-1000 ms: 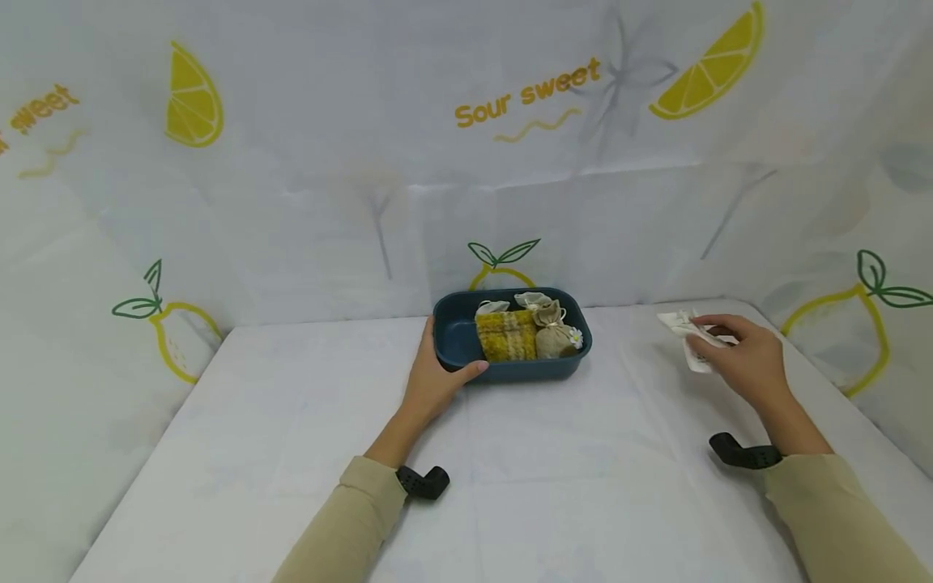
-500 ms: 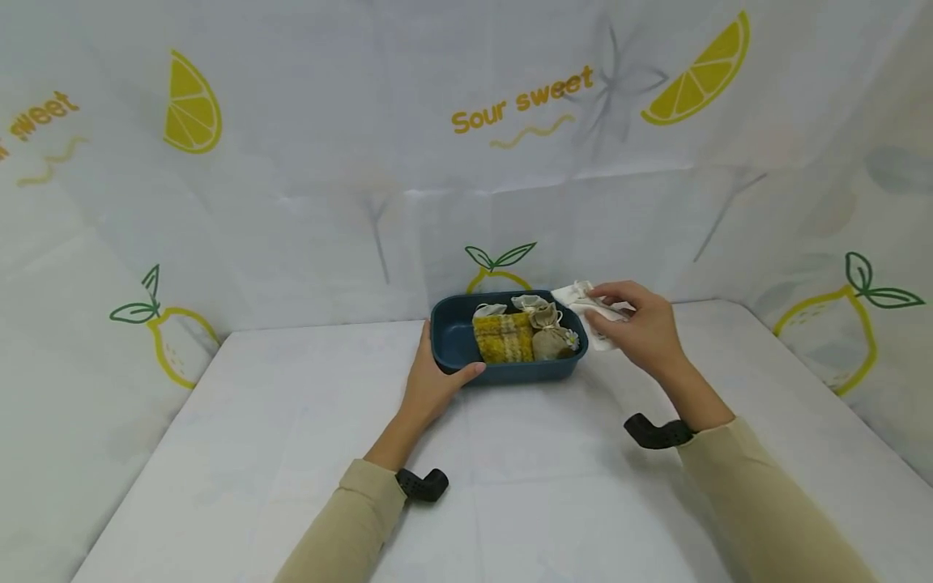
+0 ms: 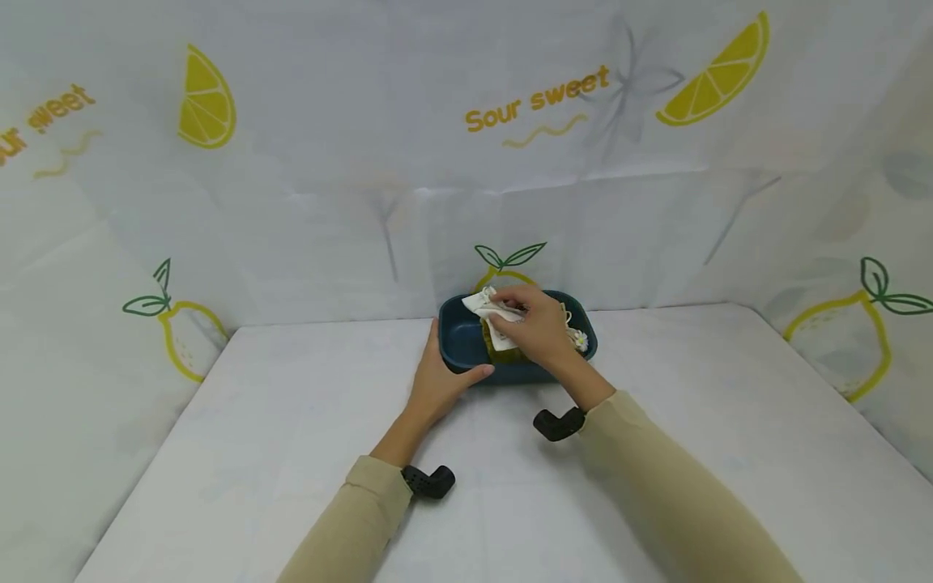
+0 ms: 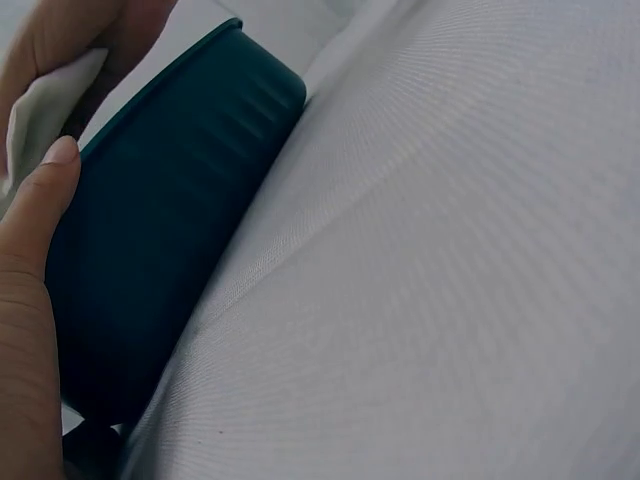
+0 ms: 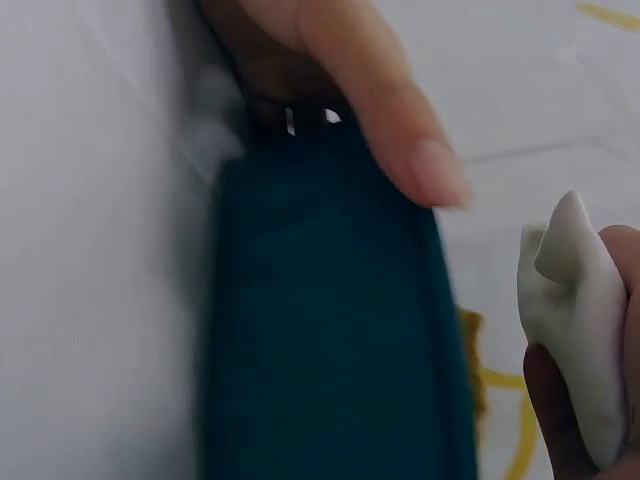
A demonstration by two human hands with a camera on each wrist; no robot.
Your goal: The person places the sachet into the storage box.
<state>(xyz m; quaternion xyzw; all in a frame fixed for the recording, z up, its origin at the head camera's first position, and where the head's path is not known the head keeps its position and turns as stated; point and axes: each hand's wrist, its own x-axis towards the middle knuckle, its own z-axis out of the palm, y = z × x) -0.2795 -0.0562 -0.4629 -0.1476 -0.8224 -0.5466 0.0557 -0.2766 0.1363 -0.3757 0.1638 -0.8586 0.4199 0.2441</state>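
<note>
A dark blue plastic bin [image 3: 525,373] stands at the back of the table. My left hand [image 3: 435,382] holds its left end, the thumb on the front rim and the fingers round the side. Above the bin, my right hand [image 3: 541,325] pinches a small white cloth pouch [image 3: 477,303] between thumb and fingers. The right wrist view shows this pouch [image 5: 570,310] creased and folded. Under the hand, a yellow plaid fabric piece [image 3: 503,355] lies in the bin. A white flower [image 3: 579,340] shows at the bin's right end; the right hand hides most of the other contents.
The table [image 3: 306,405] wears a white cloth. Right behind the bin rises a white curtain [image 3: 328,243] printed with lemons. A black wrist camera [image 3: 430,482] sits on the left wrist, another black camera [image 3: 559,423] on the right.
My right hand has carried the white pouch leftward from the right side of the table to over the bin. The left hand has stayed on the bin.
</note>
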